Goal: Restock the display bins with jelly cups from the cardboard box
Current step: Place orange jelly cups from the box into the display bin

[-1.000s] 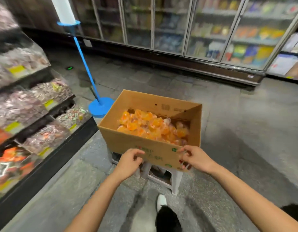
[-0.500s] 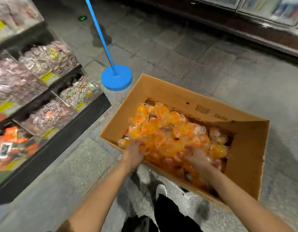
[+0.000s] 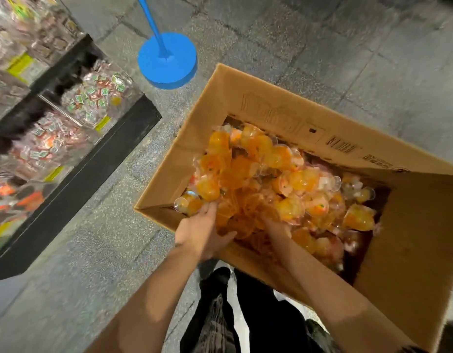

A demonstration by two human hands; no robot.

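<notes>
While both hands were sunk into the heap of orange jelly cups (image 3: 261,179), the cups lay all round the fingers and piled away from them toward the far wall of the cardboard box (image 3: 309,123). The left hand (image 3: 202,230) sat at the near left corner, fingers bent down among the cups and thumb pointing right across the heap; cups pressed against its fingertips, though whether it had closed on any could not be told. The right hand (image 3: 276,228) was buried past the knuckles just beside it, so its fingers were hidden and its hold could not be told either.

The near wall of the box ran under both wrists. The right wall stood tall beside the right forearm, with a dark bare patch of box floor along it. To the left, a strip of grey floor (image 3: 98,225) separated the box from the black edge of the display bins (image 3: 75,138), which held wrapped sweets behind clear fronts. A blue round stand base (image 3: 166,62) stood on the floor beyond the box's far left corner.

Half a second before, the hands had only just reached the top of the heap; by this moment they had pushed deeper and drawn closer together, and the view had tilted further down over the box.
</notes>
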